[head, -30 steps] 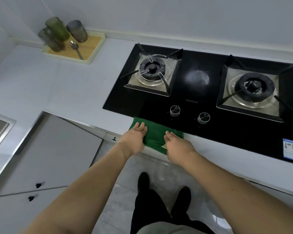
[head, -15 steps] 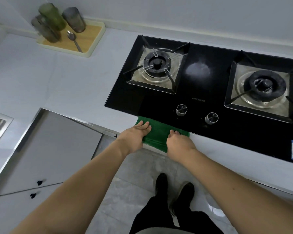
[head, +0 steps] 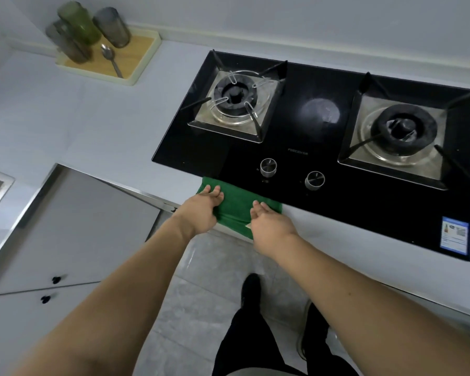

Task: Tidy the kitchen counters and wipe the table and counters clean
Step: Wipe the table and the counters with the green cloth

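The scene is lit evenly and rather dimly by cool, diffuse light; only faint shadows are cast. A pale round glare patch is seen on the black glass hob [head: 320, 147] between the 2 burners. Motion blur is noted on the cups [head: 87, 31] at top left, and wide-angle bending is seen in the counter [head: 92, 126] edges.

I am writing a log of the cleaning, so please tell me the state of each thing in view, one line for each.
green cloth: flat at counter edge, under both hands
left hand: fingers straight, pressing the cloth
right hand: fingers relaxed, resting on the cloth
left burner: no flame
right burner: no flame
hob glass: hazy round patch between burners
glasses: standing on tray
spoon: lying on tray
tray: on counter by wall
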`<state>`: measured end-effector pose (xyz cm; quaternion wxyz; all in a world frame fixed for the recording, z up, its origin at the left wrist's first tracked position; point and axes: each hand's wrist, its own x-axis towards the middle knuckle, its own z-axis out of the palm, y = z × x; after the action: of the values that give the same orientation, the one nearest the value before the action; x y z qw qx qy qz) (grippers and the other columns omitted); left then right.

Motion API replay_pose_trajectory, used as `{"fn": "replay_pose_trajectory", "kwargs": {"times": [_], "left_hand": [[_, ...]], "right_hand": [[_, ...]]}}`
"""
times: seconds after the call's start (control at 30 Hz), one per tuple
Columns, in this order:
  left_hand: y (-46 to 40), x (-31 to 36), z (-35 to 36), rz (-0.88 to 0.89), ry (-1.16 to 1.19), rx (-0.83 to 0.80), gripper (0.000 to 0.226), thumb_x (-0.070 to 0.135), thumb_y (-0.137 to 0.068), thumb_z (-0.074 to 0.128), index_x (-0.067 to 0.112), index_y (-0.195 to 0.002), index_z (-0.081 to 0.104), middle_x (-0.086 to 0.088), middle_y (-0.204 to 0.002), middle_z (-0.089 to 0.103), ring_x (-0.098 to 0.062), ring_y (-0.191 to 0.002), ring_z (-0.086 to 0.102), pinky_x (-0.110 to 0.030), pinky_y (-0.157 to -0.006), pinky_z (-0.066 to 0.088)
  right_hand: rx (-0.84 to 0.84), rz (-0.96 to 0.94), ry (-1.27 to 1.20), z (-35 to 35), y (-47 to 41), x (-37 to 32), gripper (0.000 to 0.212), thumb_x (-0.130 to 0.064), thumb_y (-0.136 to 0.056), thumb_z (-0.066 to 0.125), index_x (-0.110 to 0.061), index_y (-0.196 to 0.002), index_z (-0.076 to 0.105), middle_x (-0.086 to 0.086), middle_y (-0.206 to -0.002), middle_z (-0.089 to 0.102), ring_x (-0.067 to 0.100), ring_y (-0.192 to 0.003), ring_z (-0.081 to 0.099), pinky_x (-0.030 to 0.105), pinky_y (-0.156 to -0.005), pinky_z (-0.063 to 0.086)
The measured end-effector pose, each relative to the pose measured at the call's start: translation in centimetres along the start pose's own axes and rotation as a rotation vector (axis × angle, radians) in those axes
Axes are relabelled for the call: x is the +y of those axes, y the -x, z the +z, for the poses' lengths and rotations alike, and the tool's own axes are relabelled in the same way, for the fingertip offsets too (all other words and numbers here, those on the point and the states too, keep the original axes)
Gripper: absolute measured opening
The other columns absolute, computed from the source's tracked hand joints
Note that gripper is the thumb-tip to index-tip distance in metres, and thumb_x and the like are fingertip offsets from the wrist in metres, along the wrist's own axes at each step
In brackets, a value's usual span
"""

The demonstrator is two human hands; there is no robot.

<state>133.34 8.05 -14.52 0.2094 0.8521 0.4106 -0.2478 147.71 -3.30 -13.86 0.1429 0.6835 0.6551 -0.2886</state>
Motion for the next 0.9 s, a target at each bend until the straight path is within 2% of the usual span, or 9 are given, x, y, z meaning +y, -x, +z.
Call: {"fn": "replay_pose_trajectory", "kwargs": {"times": [0.23,0.8,0.9], "left_hand": [[0.1,4.4,1.0,-0.034,0.067,0.030,0.072,-0.002,-0.085,0.042,0.018,-0.152,0.025,0.005,-0.161,0.011,-0.016,-0.148,0.005,-0.029,-0.119,0.015],[1.0,14.5,3.5,-0.029,0.069,0.016,0.072,0.000,-0.086,0.042,0.018,-0.153,0.022,0.005,-0.161,0.008,-0.017,-0.149,0.004,-0.031,-0.119,0.018],[1.6,15.4,3.6,-0.010,0.143,0.048,0.072,-0.002,-0.084,0.040,0.017,-0.152,0.027,0.005,-0.160,0.015,-0.015,-0.148,0.010,-0.029,-0.119,0.016]], "right_hand": [[-0.003,-0.010,-0.012,1.8,2.2,3.7,0.058,-0.008,-0.100,0.030,-0.004,-0.152,0.004,0.010,-0.160,-0.009,0.021,-0.148,-0.003,0.031,-0.118,0.011],[0.028,-0.035,-0.033,4.9,8.3,12.1,0.057,-0.009,-0.100,0.030,-0.004,-0.152,0.007,0.009,-0.160,-0.007,0.018,-0.148,-0.001,0.026,-0.117,0.006],[0.019,-0.027,-0.037,5.2,9.1,13.0,0.058,-0.008,-0.099,0.031,-0.005,-0.152,0.007,0.008,-0.161,-0.007,0.018,-0.148,-0.001,0.028,-0.118,0.008]]}}
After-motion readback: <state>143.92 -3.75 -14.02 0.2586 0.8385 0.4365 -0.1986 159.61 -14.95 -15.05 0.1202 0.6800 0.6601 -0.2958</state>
